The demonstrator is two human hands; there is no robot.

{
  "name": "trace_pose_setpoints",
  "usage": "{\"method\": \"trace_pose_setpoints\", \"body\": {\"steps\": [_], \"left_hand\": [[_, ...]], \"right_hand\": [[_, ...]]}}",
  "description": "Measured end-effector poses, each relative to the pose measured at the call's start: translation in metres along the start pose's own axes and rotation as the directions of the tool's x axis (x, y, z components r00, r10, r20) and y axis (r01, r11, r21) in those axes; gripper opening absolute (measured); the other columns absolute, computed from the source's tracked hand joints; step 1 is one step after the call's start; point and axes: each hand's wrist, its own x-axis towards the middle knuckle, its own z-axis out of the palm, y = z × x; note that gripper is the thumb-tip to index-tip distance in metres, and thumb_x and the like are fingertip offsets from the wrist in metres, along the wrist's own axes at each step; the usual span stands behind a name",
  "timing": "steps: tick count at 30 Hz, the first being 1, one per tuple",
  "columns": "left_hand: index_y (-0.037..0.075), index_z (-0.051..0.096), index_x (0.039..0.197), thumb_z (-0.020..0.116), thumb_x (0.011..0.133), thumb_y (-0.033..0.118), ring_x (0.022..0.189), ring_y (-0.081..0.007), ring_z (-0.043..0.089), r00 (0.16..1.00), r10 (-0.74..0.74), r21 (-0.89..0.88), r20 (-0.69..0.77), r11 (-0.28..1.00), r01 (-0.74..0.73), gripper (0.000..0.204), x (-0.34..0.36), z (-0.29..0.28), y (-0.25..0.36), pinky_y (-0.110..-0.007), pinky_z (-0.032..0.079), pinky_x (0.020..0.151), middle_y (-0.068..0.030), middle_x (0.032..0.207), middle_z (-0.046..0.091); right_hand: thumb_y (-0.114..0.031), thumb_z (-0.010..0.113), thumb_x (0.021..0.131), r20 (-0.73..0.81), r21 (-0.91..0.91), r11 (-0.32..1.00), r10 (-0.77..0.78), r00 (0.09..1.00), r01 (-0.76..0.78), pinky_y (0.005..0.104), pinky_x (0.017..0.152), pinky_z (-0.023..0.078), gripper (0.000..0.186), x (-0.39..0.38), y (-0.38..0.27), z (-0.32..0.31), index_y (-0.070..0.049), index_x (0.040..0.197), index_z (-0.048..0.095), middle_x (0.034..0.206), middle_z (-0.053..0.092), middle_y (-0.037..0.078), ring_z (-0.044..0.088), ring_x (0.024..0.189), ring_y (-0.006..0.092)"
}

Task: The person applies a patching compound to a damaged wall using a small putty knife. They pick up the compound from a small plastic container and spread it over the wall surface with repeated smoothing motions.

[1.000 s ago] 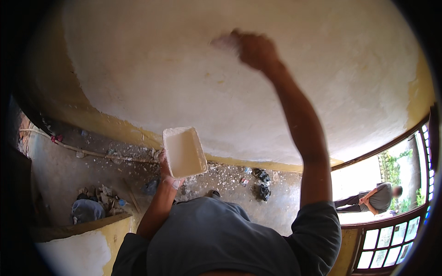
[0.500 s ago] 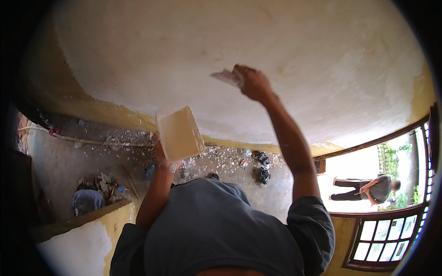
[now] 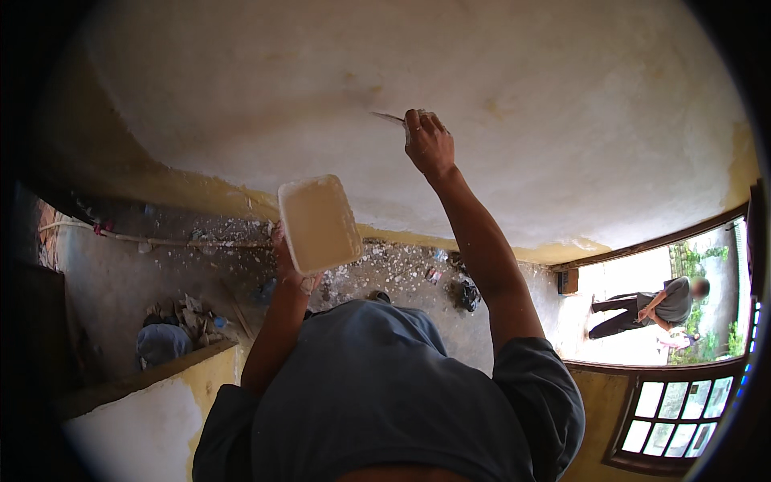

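Note:
My left hand (image 3: 291,261) grips a pale rectangular tub (image 3: 321,225) from its side and underneath, at chest height. Smears of whitish paste mark the tub's rim. Raised ahead of me, my right hand (image 3: 430,145) is closed around a putty knife (image 3: 389,117); its thin blade points left and appears edge-on. The blade is close to the whitish coated wall (image 3: 265,88), but I cannot tell whether it touches. A few yellowish patches show on that wall near the blade.
White flakes and debris (image 3: 393,269) litter the floor along the wall's foot. A black plastic bag (image 3: 467,294) lies there. At left are a pipe (image 3: 177,241), a heap of scraps (image 3: 193,320) and a low wall (image 3: 173,394). Beyond the doorway at right stands a person (image 3: 642,309); a window (image 3: 668,414) is nearby.
My right hand has shifted slightly left, and the putty knife has turned from showing its flat side to edge-on. The tub has risen a little and moved slightly right.

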Motion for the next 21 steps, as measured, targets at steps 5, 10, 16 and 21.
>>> {"method": "trace_pose_setpoints", "body": {"steps": [5,10,16,21], "left_hand": [[0.008,0.055,0.134,0.045,0.101,0.047,0.107,-0.0273,0.068,0.994,-0.001,-0.003,-0.109,1.0,0.001,0.052,0.004,0.024,-0.003,-0.044,0.061,0.083,-0.0099,0.12,0.066],[0.007,0.058,0.127,0.045,0.103,0.039,0.098,-0.0251,0.07,0.994,0.078,0.112,-0.083,0.991,-0.068,0.042,0.003,0.011,-0.002,-0.042,0.062,0.08,-0.0087,0.112,0.067],[0.006,0.059,0.126,0.045,0.104,0.037,0.087,-0.0234,0.071,0.971,0.06,0.062,-0.231,0.997,-0.047,0.04,0.005,0.015,-0.006,-0.037,0.064,0.069,-0.0101,0.108,0.067],[0.006,0.057,0.13,0.046,0.104,0.04,0.09,-0.0246,0.072,0.999,-0.006,0.124,0.039,0.992,0.001,0.044,0.006,-0.005,0.0,-0.037,0.065,0.071,-0.0109,0.109,0.067]], "right_hand": [[-0.008,0.057,0.091,-0.101,-0.032,0.999,0.023,0.995,-0.026,0.0466,0.076,0.059,0.012,0.047,0.026,-0.057,-0.005,0.102,0.054,0.097,0.068,0.016,0.067,0.098,0.0351],[-0.021,0.076,0.084,-0.536,0.1,0.963,0.263,0.802,-0.25,0.0428,0.074,0.057,0.023,0.11,0.058,-0.175,-0.01,0.101,0.065,0.094,0.072,0.019,0.071,0.086,0.0371],[-0.019,0.077,0.086,-0.411,0.315,0.949,0.156,0.898,-0.02,0.0389,0.071,0.056,0.022,0.086,0.052,-0.198,-0.007,0.099,0.064,0.089,0.072,0.017,0.072,0.081,0.0286],[-0.006,0.066,0.084,0.25,0.152,0.978,0.1,0.963,-0.141,0.0509,0.077,0.055,0.024,0.019,0.004,-0.067,-0.008,0.106,0.058,0.108,0.069,0.015,0.066,0.099,0.0422]]}}
